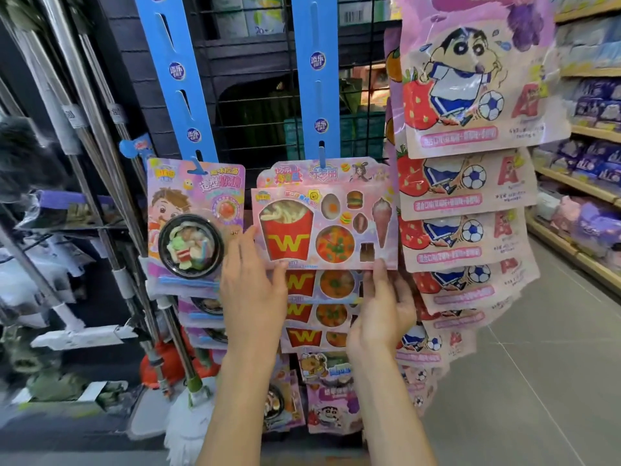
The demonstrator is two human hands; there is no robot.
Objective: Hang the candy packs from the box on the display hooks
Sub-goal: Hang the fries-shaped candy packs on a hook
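Candy packs (325, 227) on blue hanging strips (318, 75)

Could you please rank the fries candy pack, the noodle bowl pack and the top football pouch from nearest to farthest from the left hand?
1. Fries candy pack: held by the left hand at its lower left corner.
2. Noodle bowl pack: just left.
3. Top football pouch: upper right.

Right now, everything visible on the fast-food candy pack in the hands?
The flat pink cardboard fast-food candy pack shows red fries with a yellow W, soup bowl, egg, burgers and ice-cream cone under clear blisters. It is upright, overlapping hung packs on the right blue hanging strip. The left hand and right hand pinch its bottom edge.
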